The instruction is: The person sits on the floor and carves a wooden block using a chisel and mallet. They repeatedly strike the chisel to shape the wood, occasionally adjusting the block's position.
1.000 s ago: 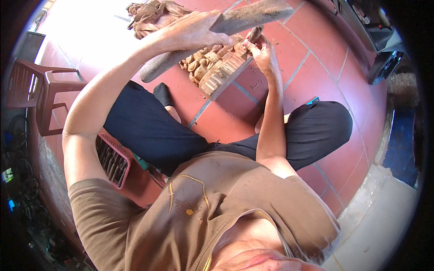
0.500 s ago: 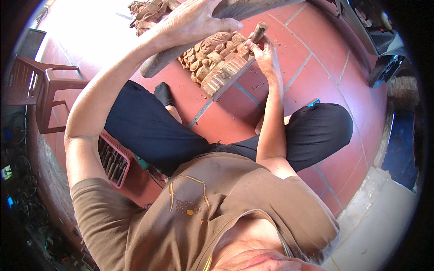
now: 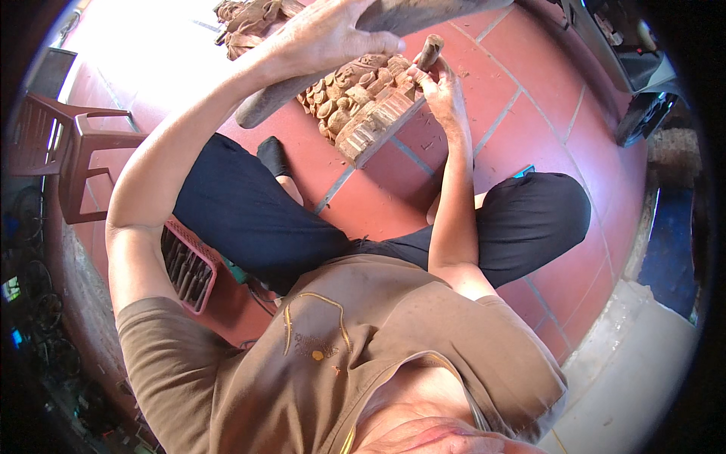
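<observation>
A carved wooden block [image 3: 363, 98], with rounded relief on top and a stepped end, lies on the floor in front of me. My right hand [image 3: 442, 94] pinches a chisel by its short wooden handle [image 3: 430, 53], at the block's right edge; its blade is hidden. Across the block's far left side runs a long, thick, club-shaped wooden mallet [image 3: 276, 102]. My left hand [image 3: 329, 34] is over the middle of this mallet, closed around it, the thumb stretched along one side. Its other fingers are mostly hidden or cut off by the upper edge.
Another carved wooden piece [image 3: 246, 23] lies at the far left. A pink basket of chisels or similar tools [image 3: 189, 268] stands beside my left thigh, near a brown plastic chair [image 3: 98, 144]. Wood chips are scattered on the red tiles [image 3: 499, 106]. A motorbike wheel [image 3: 643, 117] is at right.
My right hand and the chisel handle have shifted very slightly to the left and away from me. The left arm and mallet have barely moved.
</observation>
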{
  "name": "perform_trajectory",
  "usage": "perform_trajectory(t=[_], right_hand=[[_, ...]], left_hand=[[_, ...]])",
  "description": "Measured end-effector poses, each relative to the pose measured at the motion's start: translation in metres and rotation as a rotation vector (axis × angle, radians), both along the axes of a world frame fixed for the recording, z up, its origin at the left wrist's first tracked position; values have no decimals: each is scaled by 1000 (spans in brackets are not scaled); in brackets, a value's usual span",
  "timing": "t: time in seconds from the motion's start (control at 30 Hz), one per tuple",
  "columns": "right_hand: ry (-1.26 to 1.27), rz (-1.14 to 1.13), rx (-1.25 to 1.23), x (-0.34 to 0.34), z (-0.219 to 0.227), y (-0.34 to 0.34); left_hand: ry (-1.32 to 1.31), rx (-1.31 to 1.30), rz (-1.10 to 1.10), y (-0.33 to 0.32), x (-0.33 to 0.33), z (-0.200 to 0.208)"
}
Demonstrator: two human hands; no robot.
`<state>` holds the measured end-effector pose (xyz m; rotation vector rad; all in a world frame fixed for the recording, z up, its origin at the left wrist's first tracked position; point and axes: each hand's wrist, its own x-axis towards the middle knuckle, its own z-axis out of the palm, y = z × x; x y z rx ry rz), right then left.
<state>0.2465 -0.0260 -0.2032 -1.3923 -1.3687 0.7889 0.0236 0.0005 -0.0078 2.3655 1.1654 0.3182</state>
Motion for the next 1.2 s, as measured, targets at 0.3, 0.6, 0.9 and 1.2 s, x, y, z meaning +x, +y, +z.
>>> perform_trajectory(t=[0.3, 0.6, 0.9, 1.2], right_hand=[[-73, 7, -63, -1, 2, 1], [26, -15, 29, -4, -6, 3], [6, 6, -6, -11, 2, 2], [13, 11, -13, -8, -3, 4]], left_hand=[[41, 204, -122, 13, -2, -50], [158, 49, -123, 21, -7, -50], [-174, 308, -160, 19, -7, -47], [2, 75, -81, 19, -3, -34]])
